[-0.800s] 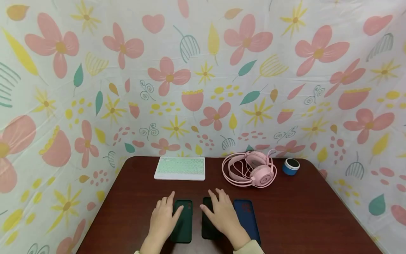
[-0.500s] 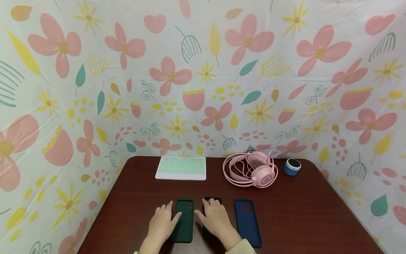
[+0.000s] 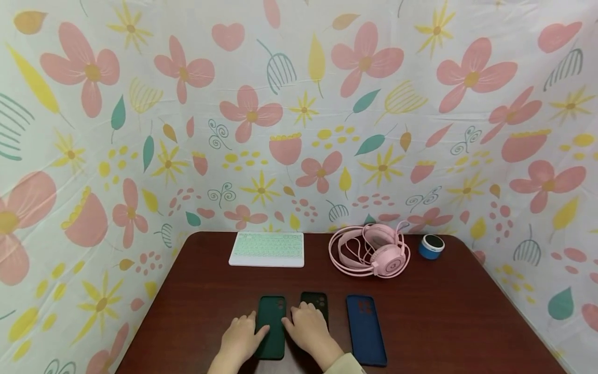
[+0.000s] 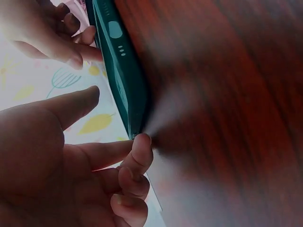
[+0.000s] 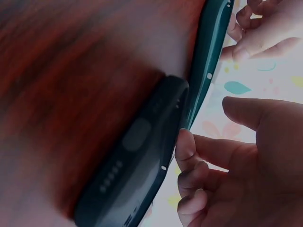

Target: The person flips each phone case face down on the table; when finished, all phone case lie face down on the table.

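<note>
A dark green phone case [image 3: 274,344] lies on the table, its camera cutout at the far end. My left hand [image 3: 237,340] is along its left side, fingers at the edge and thumb over the case in the head view. In the left wrist view the thumb stands apart from the green case [image 4: 120,75]. My right hand [image 3: 307,328] is over a black phone case [image 3: 317,299], covering much of it. Seen from the right wrist, the loosely bent fingers are beside the black case [image 5: 142,156], with the thumb away from it. A blue phone case [image 3: 366,332] lies further right.
At the back of the table [image 3: 434,311] are a white keyboard [image 3: 267,249] with mint keys, pink headphones [image 3: 388,258] with a coiled cable, and a small blue speaker [image 3: 431,246]. A flower-print cloth [image 3: 299,114] rises behind the table.
My right hand has shifted left and toward the body, uncovering the far end of the black case and the whole blue case. My left hand has drawn slightly nearer to the body.
</note>
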Tool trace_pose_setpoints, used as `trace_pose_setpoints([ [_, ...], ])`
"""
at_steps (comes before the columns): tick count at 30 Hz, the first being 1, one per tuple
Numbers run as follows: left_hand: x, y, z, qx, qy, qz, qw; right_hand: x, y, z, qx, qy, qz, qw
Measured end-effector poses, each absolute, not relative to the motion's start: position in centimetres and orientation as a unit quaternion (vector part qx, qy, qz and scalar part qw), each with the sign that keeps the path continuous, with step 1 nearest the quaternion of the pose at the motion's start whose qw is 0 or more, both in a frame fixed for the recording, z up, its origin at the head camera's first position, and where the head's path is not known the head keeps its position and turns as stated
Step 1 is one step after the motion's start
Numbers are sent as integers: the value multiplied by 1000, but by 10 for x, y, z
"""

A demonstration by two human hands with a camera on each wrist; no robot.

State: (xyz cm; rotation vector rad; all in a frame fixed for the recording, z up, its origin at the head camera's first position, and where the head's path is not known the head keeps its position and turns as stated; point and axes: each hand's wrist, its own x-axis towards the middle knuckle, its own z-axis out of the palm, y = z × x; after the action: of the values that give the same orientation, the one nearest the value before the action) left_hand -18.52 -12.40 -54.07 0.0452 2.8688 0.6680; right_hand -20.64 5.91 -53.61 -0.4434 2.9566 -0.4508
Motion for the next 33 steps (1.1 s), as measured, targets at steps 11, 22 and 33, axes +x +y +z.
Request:
trace_pose_setpoints([
  [11,-181,-118,-542,25,976,202,77,-205,46,-538,-144,972,-164,82],
  [22,-185,-117,-545,28,974,211,75,-203,41,-542,-137,971,-184,66],
  [33,-184,-118,-541,30,973,226,48,-199,41,-534,-147,969,-192,55],
])
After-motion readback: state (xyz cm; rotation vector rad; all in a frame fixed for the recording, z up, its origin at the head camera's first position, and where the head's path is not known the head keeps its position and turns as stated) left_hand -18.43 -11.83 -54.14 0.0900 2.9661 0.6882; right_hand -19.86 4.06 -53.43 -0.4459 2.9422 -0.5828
